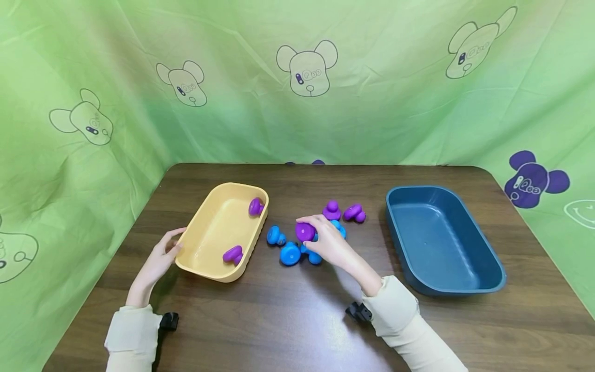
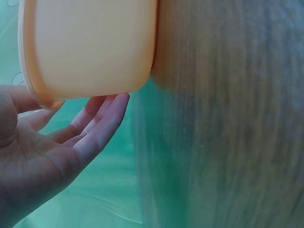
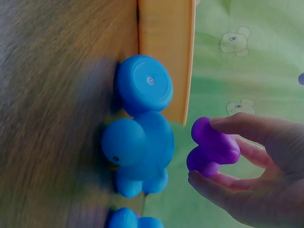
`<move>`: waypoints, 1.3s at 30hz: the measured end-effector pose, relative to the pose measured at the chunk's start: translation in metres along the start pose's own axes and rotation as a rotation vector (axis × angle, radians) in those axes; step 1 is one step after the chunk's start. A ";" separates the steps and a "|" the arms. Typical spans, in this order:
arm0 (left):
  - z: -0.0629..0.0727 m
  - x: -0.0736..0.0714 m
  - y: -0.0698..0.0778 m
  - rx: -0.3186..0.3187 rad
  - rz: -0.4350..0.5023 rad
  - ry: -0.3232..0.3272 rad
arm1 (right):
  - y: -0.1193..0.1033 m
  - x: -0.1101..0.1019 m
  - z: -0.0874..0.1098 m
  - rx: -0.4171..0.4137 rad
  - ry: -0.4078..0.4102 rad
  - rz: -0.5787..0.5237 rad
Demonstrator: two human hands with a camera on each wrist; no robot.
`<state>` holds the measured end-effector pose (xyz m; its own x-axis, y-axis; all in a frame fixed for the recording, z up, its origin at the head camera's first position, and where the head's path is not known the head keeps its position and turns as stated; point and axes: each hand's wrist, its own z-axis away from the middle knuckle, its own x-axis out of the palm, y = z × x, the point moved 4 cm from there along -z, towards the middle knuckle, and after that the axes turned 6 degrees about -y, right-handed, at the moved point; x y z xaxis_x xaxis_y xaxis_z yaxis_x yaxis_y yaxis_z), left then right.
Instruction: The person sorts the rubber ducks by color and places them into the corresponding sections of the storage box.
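My right hand (image 1: pixel 327 240) pinches a small purple rubber toy figure (image 3: pixel 213 149) between thumb and fingertips, close over a cluster of blue toy figures (image 1: pixel 290 253). One of these blue figures (image 3: pixel 142 147) shows a small dark eye and a beak in the right wrist view. Two other purple figures (image 1: pixel 332 211) stand just behind the cluster. My left hand (image 1: pixel 160 258) holds the left edge of the yellow bin (image 1: pixel 211 232), its fingers along the outer wall and its thumb at the rim. Inside that bin lie two purple figures (image 1: pixel 233 254), spaced apart.
A dark blue bin (image 1: pixel 437 248) sits at the right side of the brown wooden table (image 1: pixel 279 320), with nothing in it. Green cloth (image 1: pixel 241 129) printed with mouse heads hangs behind and beside the table. Each sleeve carries a small black device (image 1: pixel 359 312) at the wrist.
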<state>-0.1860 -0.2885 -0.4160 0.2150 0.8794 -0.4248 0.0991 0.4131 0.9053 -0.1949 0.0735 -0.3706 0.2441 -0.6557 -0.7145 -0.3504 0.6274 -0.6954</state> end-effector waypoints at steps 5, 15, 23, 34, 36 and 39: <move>0.000 0.000 -0.001 -0.001 -0.009 0.007 | -0.006 0.004 -0.003 -0.013 0.000 -0.003; 0.000 0.000 -0.001 0.003 -0.005 0.002 | -0.017 0.010 -0.010 -0.029 -0.018 -0.010; 0.001 0.000 0.000 -0.014 -0.006 0.003 | -0.026 0.018 -0.018 -0.058 -0.018 -0.018; 0.001 0.000 -0.001 -0.013 -0.029 0.018 | -0.035 0.028 -0.027 -0.066 -0.043 -0.039; 0.001 0.000 -0.001 -0.013 -0.028 0.016 | -0.037 0.030 -0.028 -0.070 -0.045 -0.041; 0.001 0.000 -0.001 -0.017 -0.031 0.014 | -0.041 0.032 -0.030 -0.080 -0.050 -0.047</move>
<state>-0.1854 -0.2891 -0.4170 0.1984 0.8691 -0.4530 0.0892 0.4443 0.8914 -0.2002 0.0143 -0.3626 0.3057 -0.6606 -0.6856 -0.4079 0.5598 -0.7213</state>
